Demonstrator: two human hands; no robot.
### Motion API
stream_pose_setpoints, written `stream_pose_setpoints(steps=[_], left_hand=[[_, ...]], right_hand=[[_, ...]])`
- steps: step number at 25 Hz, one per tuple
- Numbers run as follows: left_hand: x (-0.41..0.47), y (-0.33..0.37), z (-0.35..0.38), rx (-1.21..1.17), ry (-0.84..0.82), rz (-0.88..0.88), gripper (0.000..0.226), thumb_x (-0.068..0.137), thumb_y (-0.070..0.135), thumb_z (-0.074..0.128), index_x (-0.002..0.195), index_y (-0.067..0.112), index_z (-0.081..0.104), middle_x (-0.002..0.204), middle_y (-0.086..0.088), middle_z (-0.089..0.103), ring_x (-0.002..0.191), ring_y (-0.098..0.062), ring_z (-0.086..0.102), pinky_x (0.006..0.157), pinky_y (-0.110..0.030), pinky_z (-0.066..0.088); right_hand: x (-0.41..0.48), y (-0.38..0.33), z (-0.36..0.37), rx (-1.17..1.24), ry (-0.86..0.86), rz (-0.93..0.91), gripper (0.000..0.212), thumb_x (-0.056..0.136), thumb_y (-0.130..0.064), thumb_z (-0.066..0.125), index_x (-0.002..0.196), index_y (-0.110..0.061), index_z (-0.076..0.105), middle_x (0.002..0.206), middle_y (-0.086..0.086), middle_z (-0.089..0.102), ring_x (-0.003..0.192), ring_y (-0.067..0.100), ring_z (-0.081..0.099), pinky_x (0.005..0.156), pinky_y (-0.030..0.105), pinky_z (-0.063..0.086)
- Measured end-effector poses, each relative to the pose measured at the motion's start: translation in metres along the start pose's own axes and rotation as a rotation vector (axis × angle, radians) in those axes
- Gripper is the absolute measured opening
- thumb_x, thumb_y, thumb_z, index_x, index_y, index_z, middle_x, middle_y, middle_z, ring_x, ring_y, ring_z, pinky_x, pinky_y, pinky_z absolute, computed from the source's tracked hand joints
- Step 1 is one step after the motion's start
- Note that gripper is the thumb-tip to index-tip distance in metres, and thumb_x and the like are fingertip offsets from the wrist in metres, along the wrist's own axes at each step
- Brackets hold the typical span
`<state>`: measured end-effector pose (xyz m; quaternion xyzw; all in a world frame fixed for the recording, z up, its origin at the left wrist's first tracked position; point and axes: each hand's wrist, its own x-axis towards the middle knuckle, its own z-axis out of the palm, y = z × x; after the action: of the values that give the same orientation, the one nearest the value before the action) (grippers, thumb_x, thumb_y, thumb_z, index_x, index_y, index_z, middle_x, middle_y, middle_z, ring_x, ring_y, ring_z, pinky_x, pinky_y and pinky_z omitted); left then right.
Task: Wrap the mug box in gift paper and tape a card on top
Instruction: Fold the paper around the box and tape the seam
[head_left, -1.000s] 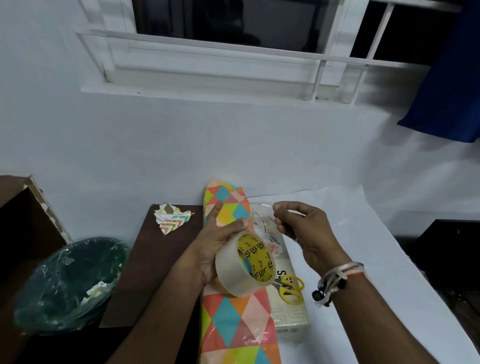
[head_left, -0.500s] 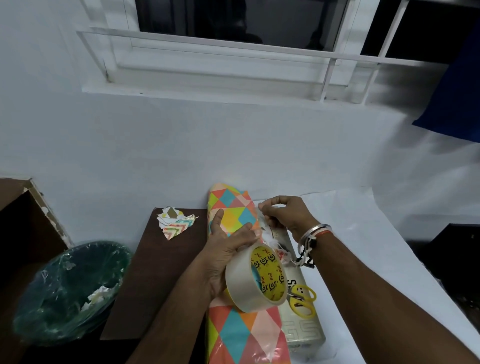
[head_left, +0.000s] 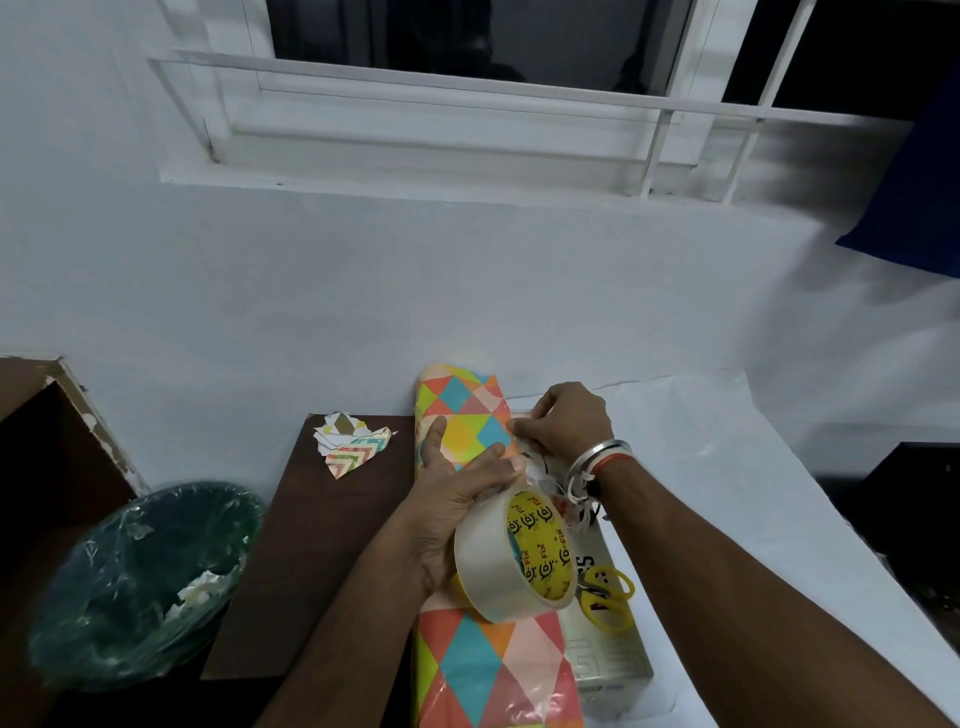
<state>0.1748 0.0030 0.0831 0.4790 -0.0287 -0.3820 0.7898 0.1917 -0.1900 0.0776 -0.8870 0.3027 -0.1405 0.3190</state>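
On the white paper-covered counter (head_left: 727, 493), most of the job is judged undone. A long roll of gift paper printed w/ coloured triangles (head_left: 493, 670) is laid lengthwise, pointing away from the person, and appears rolled up, w/ no sheet cut from it in view. Just beside it on the right, a pale printed cardboard box (head_left: 618, 665), taken to be the mug box, is seen bare: no paper is folded round it. No card can be made out. Left to do, by that reading: sheet cut, box wrapped, seams taped, card fixed on top.

Both hands are held over the far half of the gift-paper roll. The left hand (head_left: 452, 499) is closed round a wide roll of clear tape w/ a yellow printed core (head_left: 514, 558), held on edge above the gift paper, and one digit is stretched flat on the paper. The right hand (head_left: 566, 421), bangles at the wrist, is curled, w/ fingertips pinched at the paper roll's right edge on what looks like a crinkled clear strip of tape (head_left: 540, 467) drawn from the tape roll. The exact hold is too small to be confirmed. Small yellow-handled scissors (head_left: 608, 597) are rested on the box, untouched.
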Motion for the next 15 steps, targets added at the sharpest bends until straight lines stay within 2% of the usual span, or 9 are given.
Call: stream_pose_setpoints(steps=[2,5,6,8,12,13,15], left_hand=[[0.0,-0.002,-0.001,0.009,-0.005,-0.002,0.115,0.076,-0.004,0.075,0.157,0.05,0.014,0.146,-0.015,0.058,0.095,-0.02,0.076,0.077,-0.041,0.06],[0.0,-0.002,-0.001,0.024,-0.011,-0.006,0.123,0.067,0.001,0.08,0.156,0.052,0.013,0.146,-0.012,0.058,0.095,-0.02,0.076,0.076,-0.041,0.06],[0.0,-0.002,-0.001,0.02,-0.018,-0.004,0.125,0.063,0.003,0.081,0.156,0.053,0.013,0.148,-0.012,0.057,0.096,-0.02,0.075,0.077,-0.041,0.059],[-0.001,-0.002,0.001,0.01,-0.034,0.0,0.128,0.059,0.004,0.082,0.155,0.054,0.013,0.149,-0.012,0.055,0.096,-0.02,0.075,0.081,-0.043,0.059],[0.001,-0.002,-0.003,0.035,-0.033,0.012,0.128,0.058,0.006,0.084,0.153,0.055,0.014,0.149,-0.012,0.056,0.097,-0.02,0.076,0.086,-0.046,0.058],[0.001,-0.002,-0.002,0.039,-0.035,0.015,0.128,0.057,0.006,0.084,0.153,0.055,0.015,0.149,-0.012,0.056,0.096,-0.02,0.076,0.087,-0.046,0.058],[-0.001,-0.002,0.0,0.053,-0.043,0.024,0.127,0.056,0.006,0.085,0.152,0.055,0.017,0.148,-0.013,0.056,0.096,-0.021,0.076,0.086,-0.046,0.058]], right_hand=[[0.004,-0.003,-0.004,-0.147,-0.033,0.034,0.049,0.07,-0.052,0.088,0.085,-0.009,0.069,0.081,0.006,0.071,0.081,0.024,0.068,0.061,0.03,0.048],[0.006,0.008,-0.009,-0.22,-0.073,0.107,0.06,0.072,-0.07,0.078,0.077,-0.013,0.058,0.078,0.005,0.066,0.077,0.024,0.064,0.054,0.027,0.039],[0.006,0.011,-0.008,-0.213,-0.072,0.113,0.057,0.077,-0.068,0.075,0.079,-0.013,0.058,0.082,0.006,0.068,0.082,0.026,0.066,0.057,0.028,0.042],[0.005,0.017,-0.004,-0.193,-0.043,0.108,0.054,0.085,-0.064,0.068,0.095,-0.01,0.063,0.098,0.009,0.072,0.1,0.03,0.067,0.072,0.032,0.05],[0.0,0.009,0.004,-0.134,-0.049,0.144,0.087,0.073,-0.079,0.069,0.122,-0.008,0.056,0.114,0.011,0.066,0.111,0.032,0.063,0.076,0.033,0.044],[0.0,0.008,0.006,-0.142,-0.041,0.173,0.088,0.075,-0.078,0.068,0.126,-0.008,0.055,0.118,0.012,0.066,0.114,0.034,0.063,0.078,0.033,0.045],[-0.002,0.01,0.006,-0.159,-0.014,0.208,0.074,0.087,-0.067,0.062,0.129,-0.007,0.055,0.125,0.015,0.065,0.118,0.036,0.061,0.086,0.036,0.048]])
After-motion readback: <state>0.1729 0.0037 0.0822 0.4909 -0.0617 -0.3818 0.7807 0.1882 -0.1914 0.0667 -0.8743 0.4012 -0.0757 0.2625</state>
